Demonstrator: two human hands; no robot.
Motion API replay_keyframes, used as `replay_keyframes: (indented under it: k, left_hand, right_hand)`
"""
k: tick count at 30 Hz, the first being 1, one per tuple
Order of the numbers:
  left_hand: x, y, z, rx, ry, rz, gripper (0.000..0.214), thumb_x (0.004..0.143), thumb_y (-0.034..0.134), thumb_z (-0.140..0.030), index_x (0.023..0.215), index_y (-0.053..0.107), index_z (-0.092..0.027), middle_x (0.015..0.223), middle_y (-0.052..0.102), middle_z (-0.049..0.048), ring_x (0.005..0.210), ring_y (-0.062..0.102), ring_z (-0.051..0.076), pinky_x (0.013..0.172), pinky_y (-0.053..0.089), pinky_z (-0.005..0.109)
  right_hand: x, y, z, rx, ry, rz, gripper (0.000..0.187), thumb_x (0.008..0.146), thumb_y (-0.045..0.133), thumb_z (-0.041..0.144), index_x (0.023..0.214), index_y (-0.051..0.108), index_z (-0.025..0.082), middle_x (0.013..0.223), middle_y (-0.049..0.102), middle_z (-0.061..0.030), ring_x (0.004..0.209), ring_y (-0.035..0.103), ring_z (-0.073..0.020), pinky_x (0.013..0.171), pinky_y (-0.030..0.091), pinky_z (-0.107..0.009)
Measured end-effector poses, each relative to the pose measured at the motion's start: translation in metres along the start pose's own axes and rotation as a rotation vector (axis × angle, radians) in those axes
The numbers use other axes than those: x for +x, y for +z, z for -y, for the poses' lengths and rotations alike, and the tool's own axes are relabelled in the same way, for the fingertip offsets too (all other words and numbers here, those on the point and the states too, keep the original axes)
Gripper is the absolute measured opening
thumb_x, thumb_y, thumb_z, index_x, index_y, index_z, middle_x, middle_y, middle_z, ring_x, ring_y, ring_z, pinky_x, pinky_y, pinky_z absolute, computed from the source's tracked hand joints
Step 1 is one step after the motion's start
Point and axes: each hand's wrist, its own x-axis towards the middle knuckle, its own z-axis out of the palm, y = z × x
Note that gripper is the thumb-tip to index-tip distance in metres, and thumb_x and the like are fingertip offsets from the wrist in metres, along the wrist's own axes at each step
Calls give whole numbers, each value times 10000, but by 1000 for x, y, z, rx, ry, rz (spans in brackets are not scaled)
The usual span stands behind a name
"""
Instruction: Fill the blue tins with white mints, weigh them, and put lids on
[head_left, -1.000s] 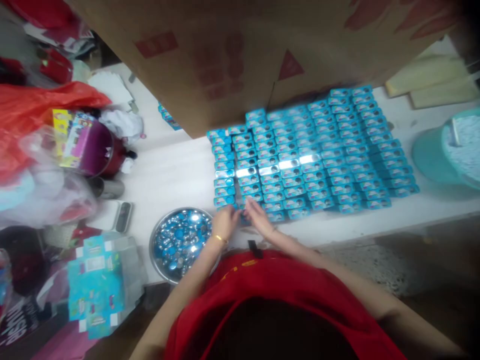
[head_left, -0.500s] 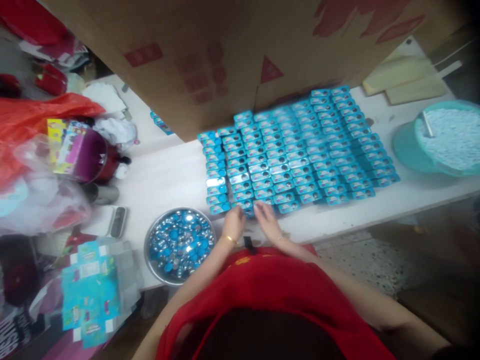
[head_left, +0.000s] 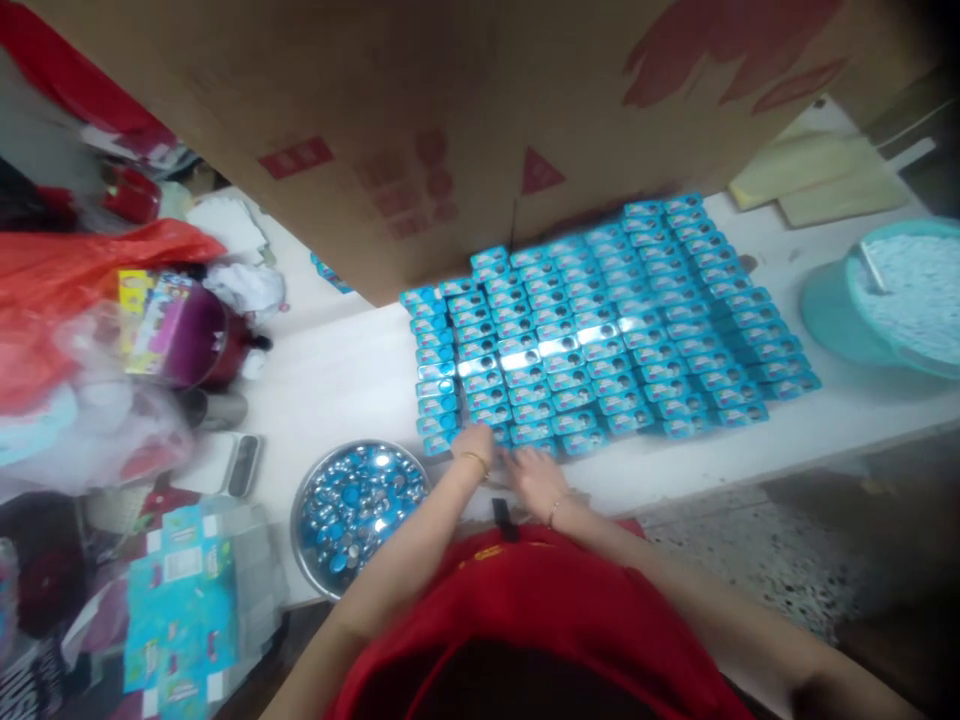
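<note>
Small blue printed boxes (head_left: 585, 375), several rows deep, cover the middle of the table, each showing a round dark window or disc near one end. At the front end of the left columns, my left hand (head_left: 475, 448) is closed over the nearest box, its fingertips hidden under the hand. Just to the right, my right hand (head_left: 538, 478) reaches leftward with its fingers loosely stretched, touching or nearly touching the front of the same column. Beside my left forearm stands a round metal bowl (head_left: 298, 545) full of shiny silver and blue round pieces (head_left: 364, 510).
A large cardboard carton (head_left: 465, 130) rises behind the boxes. At right is a turquoise bucket (head_left: 840, 310) of pale material with a scoop (head_left: 874, 268). Flattened blue cartons (head_left: 180, 600), a white device (head_left: 214, 463) and plastic bags (head_left: 112, 420) crowd the left.
The view has tilted, so the scene sits lower in the picture. My left hand has turned further over the front box, and my right fingers have dropped back slightly toward the table edge.
</note>
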Motion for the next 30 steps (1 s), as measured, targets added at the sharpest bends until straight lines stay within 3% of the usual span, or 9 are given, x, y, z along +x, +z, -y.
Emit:
replay_keyframes:
  k: [4, 7, 9, 12, 16, 19, 23, 26, 30]
  left_hand:
    - [-25, 3, 7, -52, 26, -67, 262, 773, 627, -380, 872, 680, -143, 946, 681, 170, 951, 643, 268, 794, 484, 329]
    - [-61, 17, 44, -216, 48, -226, 276, 881, 464, -377, 911, 647, -172, 907, 686, 101, 886, 646, 194, 784, 475, 286]
    - [-88, 30, 85, -477, 46, -458, 268, 886, 447, -381, 905, 614, -173, 857, 679, 62, 797, 638, 156, 758, 474, 262]
    - [-127, 53, 154, -752, -112, -731, 278, 836, 505, -428, 876, 593, -167, 824, 663, 52, 745, 621, 159, 717, 484, 270]
    - [-164, 88, 215, -918, -386, -827, 324, 753, 577, -481, 875, 602, -181, 789, 660, 47, 738, 623, 186, 680, 499, 287]
    - [-179, 118, 223, -996, -451, -804, 343, 722, 601, -509, 859, 611, -194, 768, 661, 40, 742, 633, 192, 669, 504, 283]
    - [-183, 146, 208, -1072, -420, -738, 343, 720, 610, -510, 853, 617, -194, 748, 657, 36, 720, 634, 189, 649, 503, 279]
    - [-181, 152, 201, -1106, -347, -663, 318, 737, 604, -487, 853, 623, -192, 749, 658, 40, 715, 631, 190, 641, 502, 283]
    - [-179, 146, 207, -1104, -278, -628, 308, 742, 596, -481, 813, 632, -184, 751, 661, 45, 715, 628, 190, 644, 502, 286]
  right_hand:
    - [-4, -4, -2, 12, 3, -65, 412, 939, 344, 252, 1314, 477, 145, 1033, 584, -142, 985, 477, -268, 790, 354, -377]
    - [5, -11, 18, 103, -1, -217, 394, 941, 336, 262, 1298, 476, 170, 1125, 552, -142, 1028, 465, -259, 844, 365, -370]
    - [22, -15, 50, 195, -115, -270, 389, 936, 351, 273, 1291, 462, 160, 1209, 512, -146, 1087, 442, -250, 896, 366, -357]
    - [58, -15, 118, 242, -422, -189, 444, 900, 441, 318, 1314, 419, 158, 1284, 467, -146, 1140, 423, -252, 933, 372, -356]
    - [102, 9, 193, 46, -548, -8, 732, 755, 632, 416, 1370, 341, 147, 1373, 379, -209, 1239, 334, -367, 949, 348, -484]
    - [120, 33, 211, -89, -567, 45, 784, 692, 653, 537, 1328, 388, 163, 1415, 320, -217, 1253, 287, -423, 890, 382, -543]
    - [132, 51, 208, -31, -676, 118, 493, 769, 606, 419, 1196, 499, 197, 1352, 403, -163, 1191, 355, -365, 813, 455, -488]
    - [137, 54, 205, 147, -661, 204, 324, 785, 587, 244, 1104, 561, 194, 1281, 469, -149, 1157, 397, -334, 811, 463, -458]
    - [138, 48, 206, 349, -565, 201, 205, 804, 562, 227, 990, 630, 174, 1219, 520, -139, 1064, 491, -296, 816, 457, -420]
